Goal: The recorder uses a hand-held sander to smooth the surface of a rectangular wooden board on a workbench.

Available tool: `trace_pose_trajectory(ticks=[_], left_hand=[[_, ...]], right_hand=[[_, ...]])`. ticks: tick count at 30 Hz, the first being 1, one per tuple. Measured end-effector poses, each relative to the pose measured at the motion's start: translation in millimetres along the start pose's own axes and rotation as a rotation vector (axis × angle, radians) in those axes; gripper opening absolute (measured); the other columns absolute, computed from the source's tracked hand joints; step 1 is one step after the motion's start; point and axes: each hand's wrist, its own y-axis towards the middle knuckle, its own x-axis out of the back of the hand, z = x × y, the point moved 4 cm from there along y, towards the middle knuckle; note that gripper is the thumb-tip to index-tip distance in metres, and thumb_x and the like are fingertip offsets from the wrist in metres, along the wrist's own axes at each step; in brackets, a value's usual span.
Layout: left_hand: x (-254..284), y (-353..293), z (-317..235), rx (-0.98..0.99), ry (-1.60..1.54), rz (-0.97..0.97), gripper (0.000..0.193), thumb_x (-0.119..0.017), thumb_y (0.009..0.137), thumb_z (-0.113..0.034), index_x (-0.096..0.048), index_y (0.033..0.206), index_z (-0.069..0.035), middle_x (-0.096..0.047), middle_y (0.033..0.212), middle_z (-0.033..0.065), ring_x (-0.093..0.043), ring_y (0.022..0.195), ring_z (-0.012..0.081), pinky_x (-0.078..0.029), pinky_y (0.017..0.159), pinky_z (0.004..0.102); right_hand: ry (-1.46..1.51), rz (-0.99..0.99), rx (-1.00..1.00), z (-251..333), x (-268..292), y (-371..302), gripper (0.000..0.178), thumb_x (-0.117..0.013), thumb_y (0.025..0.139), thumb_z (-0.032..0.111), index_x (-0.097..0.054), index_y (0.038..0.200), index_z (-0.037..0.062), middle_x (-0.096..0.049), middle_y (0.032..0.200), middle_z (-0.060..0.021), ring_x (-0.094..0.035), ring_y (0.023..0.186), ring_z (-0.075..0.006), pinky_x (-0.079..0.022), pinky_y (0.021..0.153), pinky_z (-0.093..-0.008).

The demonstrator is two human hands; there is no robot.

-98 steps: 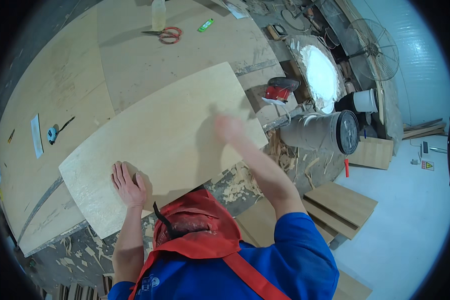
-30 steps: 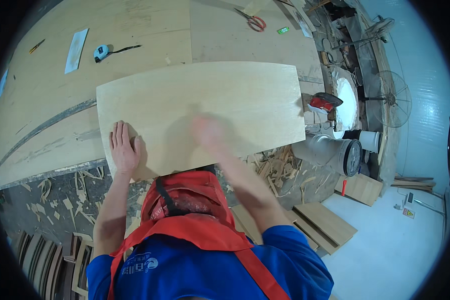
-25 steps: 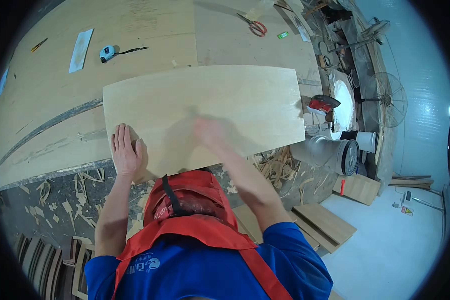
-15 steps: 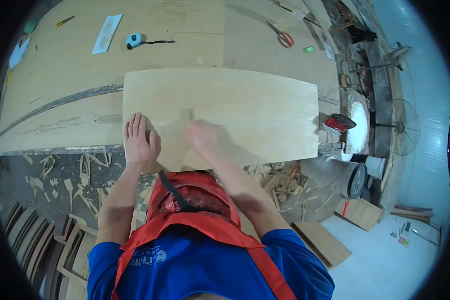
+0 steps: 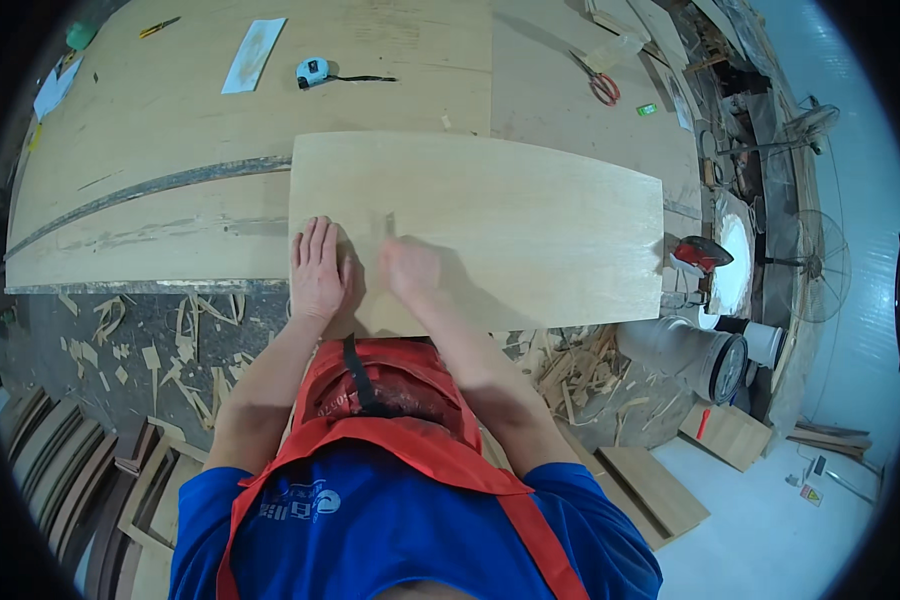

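Note:
A wide, pale wooden panel (image 5: 530, 230) with a bowed far edge lies across the workbench in front of me. My left hand (image 5: 320, 270) rests flat on its left end, fingers stretched away from me. Just to the right, my right hand (image 5: 410, 265) is closed in a fist above the panel surface. A short, narrow, brownish piece (image 5: 389, 223) sticks out from the far side of that fist; motion blur hides what kind of tool it is.
Farther back on the workbench (image 5: 410, 50) lie a tape measure (image 5: 313, 72), red-handled scissors (image 5: 602, 86), and a white strip (image 5: 254, 56). A red-and-black power tool (image 5: 700, 254) sits past the panel's right end. Wood offcuts (image 5: 570, 375) litter the floor, beside a silvery duct (image 5: 670, 350).
The whole scene has shifted rightward in view. Against the panel, my right hand has come slightly left, closer to my left hand, which stays flat at the left end.

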Motion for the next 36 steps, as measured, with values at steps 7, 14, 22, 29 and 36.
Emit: trace_pose_trajectory(ticks=[7,14,22,29,36], left_hand=[[52,-30,177,0.221,0.005,-0.068,0.053,-0.061,0.1,-0.022,-0.049,0.145,0.003,-0.051,0.148,0.0284,-0.049,0.136,0.046,-0.039,0.116,0.054],[66,-35,321,0.481,0.107,-0.151,0.051,-0.059,0.103,-0.031,-0.053,0.144,-0.001,-0.052,0.149,0.024,-0.049,0.137,0.0432,-0.039,0.116,0.0532],[75,-26,306,0.505,0.191,-0.139,0.05,-0.058,0.102,-0.037,-0.057,0.141,-0.005,-0.053,0.15,0.0165,-0.046,0.142,0.0354,-0.036,0.118,0.0501],[69,-38,314,0.517,0.159,-0.161,0.047,-0.058,0.101,-0.036,-0.058,0.138,-0.006,-0.054,0.149,0.0159,-0.045,0.142,0.0345,-0.034,0.118,0.0498],[71,-30,307,0.517,0.155,-0.176,0.047,-0.059,0.101,-0.035,-0.058,0.138,-0.006,-0.054,0.148,0.0156,-0.046,0.142,0.0349,-0.034,0.118,0.0497]], right_hand=[[0.035,-0.343,-0.24,-84,72,-1,0.023,-0.059,0.1,0.028,-0.072,0.105,0.009,-0.074,0.09,-0.0179,-0.072,0.086,-0.0356,-0.055,0.072,-0.0482],[-0.158,-0.077,0.115,112,-48,-9,0.023,-0.06,0.098,0.031,-0.071,0.1,0.011,-0.073,0.092,-0.0201,-0.072,0.088,-0.0401,-0.057,0.074,-0.0496],[0.131,-0.237,-0.126,54,-1,-12,0.021,-0.06,0.098,0.028,-0.072,0.107,0.0129,-0.075,0.099,-0.0176,-0.073,0.089,-0.0384,-0.057,0.077,-0.0487],[-0.12,-0.089,0.215,144,-34,-5,0.022,-0.062,0.096,0.029,-0.071,0.107,0.0128,-0.074,0.099,-0.0176,-0.072,0.09,-0.041,-0.057,0.079,-0.051],[-0.138,-0.095,0.132,130,-32,-4,0.022,-0.058,0.099,0.03,-0.067,0.102,0.0106,-0.073,0.09,-0.0172,-0.072,0.087,-0.0413,-0.057,0.075,-0.0543]])
